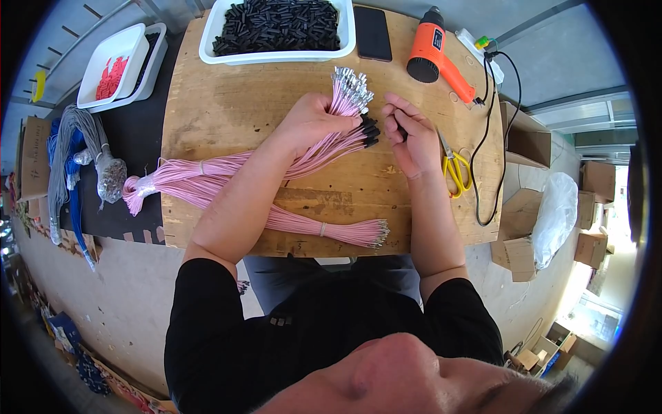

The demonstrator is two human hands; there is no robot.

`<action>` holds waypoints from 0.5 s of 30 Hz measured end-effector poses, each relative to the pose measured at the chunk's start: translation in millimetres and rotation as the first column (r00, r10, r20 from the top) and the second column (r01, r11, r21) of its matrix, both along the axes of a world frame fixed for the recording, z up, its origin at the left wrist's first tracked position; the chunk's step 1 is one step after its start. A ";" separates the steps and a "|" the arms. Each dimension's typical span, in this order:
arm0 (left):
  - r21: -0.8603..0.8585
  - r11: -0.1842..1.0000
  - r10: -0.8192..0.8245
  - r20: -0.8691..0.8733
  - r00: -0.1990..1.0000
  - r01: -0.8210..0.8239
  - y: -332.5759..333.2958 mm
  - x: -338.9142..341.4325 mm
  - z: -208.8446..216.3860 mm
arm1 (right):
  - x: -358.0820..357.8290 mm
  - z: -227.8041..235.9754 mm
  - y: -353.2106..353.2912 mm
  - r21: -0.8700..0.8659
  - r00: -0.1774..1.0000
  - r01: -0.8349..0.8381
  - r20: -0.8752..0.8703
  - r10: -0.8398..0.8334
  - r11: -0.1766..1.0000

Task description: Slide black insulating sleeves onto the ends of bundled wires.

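My left hand is closed around a bundle of pink wires, just below their bare silver terminals, which fan out above the fist. Beside the thumb, some wires of the bundle end in black sleeves. To the right, apart from the bundle, my right hand is curled palm up with small black sleeves in its fingers; how many cannot be made out. A second tied pink wire bundle lies near the front table edge, its silver ends pointing right.
A white tray of loose black sleeves stands at the back, beside a dark phone. An orange heat gun with a black cable and yellow-handled scissors lie at right. At left are grey wires and a tray of red pieces.
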State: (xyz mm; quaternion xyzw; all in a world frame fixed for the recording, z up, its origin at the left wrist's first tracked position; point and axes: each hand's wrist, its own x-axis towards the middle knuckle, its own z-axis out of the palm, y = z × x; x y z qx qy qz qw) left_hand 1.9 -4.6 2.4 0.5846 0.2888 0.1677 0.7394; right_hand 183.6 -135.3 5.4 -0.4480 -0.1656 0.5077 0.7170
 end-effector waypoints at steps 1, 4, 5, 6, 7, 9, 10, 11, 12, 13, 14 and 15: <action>0.000 1.000 -0.001 0.000 1.000 0.001 0.4 0.2 -0.7 | -0.3 0.4 0.0 0.011 1.000 0.000 -0.010 0.000 1.000; 0.018 1.000 -0.011 -0.016 1.000 0.011 1.2 0.6 -1.6 | 4.5 -5.1 -1.7 0.026 0.998 0.006 -0.065 -0.005 1.000; 0.035 0.999 -0.010 -0.001 1.000 0.010 1.3 0.9 -1.5 | 7.4 -7.4 -2.7 0.032 0.994 0.012 -0.110 -0.008 0.999; 0.052 0.999 -0.009 0.015 1.000 0.008 1.3 1.0 -1.4 | 10.0 -8.9 -3.6 0.032 0.994 0.012 -0.110 -0.009 0.999; 0.052 0.999 -0.009 0.015 1.000 0.008 1.3 1.0 -1.1 | 11.9 -9.6 -4.0 0.064 0.987 -0.017 -0.160 0.027 0.998; 0.016 1.000 -0.006 0.013 1.000 0.006 1.1 0.8 0.4 | 12.2 -10.0 -4.1 0.097 0.976 -0.045 -0.209 0.065 0.994; 0.016 1.000 -0.006 0.013 1.000 0.006 0.7 0.4 3.0 | 10.7 -9.5 -4.0 0.080 0.984 -0.051 -0.164 0.064 0.996; 0.001 1.000 -0.006 0.008 1.000 0.006 0.2 0.0 6.9 | 8.5 -8.4 -3.6 0.062 0.991 -0.056 -0.120 0.063 0.996; -0.014 1.000 -0.007 0.003 1.000 0.007 -0.1 0.0 8.9 | 6.3 -6.2 -2.8 0.062 0.991 -0.055 -0.120 0.062 0.997; -0.014 1.000 -0.005 0.003 1.000 0.005 0.0 -0.5 7.9 | 0.8 1.2 -0.1 0.009 0.992 -0.001 -0.128 0.002 1.000; -0.023 1.000 0.010 0.008 1.000 -0.010 0.2 -0.6 6.0 | -2.5 5.3 1.4 -0.044 0.989 0.053 -0.132 -0.059 0.998; -0.032 0.999 0.025 0.013 1.000 -0.025 0.4 -0.8 4.3 | -3.6 5.4 1.6 -0.044 0.989 0.052 -0.133 -0.057 0.998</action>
